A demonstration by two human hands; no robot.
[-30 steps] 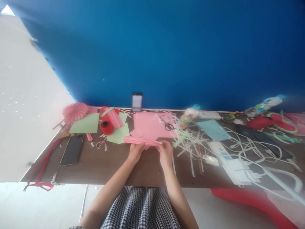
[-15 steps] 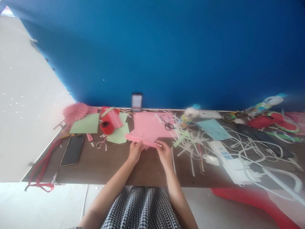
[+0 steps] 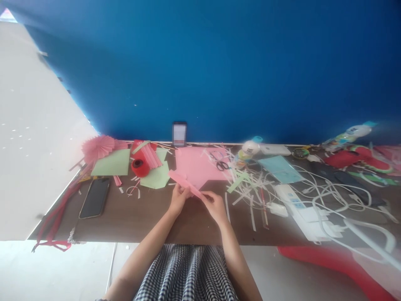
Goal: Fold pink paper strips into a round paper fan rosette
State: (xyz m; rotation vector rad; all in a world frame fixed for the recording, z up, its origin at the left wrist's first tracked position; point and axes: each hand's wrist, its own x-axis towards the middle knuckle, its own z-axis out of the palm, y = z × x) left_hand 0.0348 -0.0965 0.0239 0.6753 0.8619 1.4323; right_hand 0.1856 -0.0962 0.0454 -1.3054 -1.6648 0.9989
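Observation:
A narrow folded strip of pink paper [image 3: 185, 182] slants between my hands, its left end higher than its right. My left hand [image 3: 179, 198] pinches it from below near the middle. At its lower right end, the fingers of my right hand [image 3: 214, 205] close on the paper. Beyond the strip, a large sheet of pink paper [image 3: 200, 163] lies on the table, partly hidden by the strip. Scissors [image 3: 222, 166] with dark handles rest on that sheet's right side.
To the left are a pleated pink paper fan [image 3: 99, 148], green paper [image 3: 112, 162], a red roll [image 3: 140, 167] and a phone [image 3: 95, 197]. Rightward lie white paper scraps [image 3: 247, 184], a bottle [image 3: 249, 151], a power strip [image 3: 300, 213] and tangled cables. A blue panel [image 3: 200, 71] stands behind.
The folded pink strip has tilted more steeply, its right end now lower and turned towards me. My right hand has shifted slightly down; my left hand keeps its hold.

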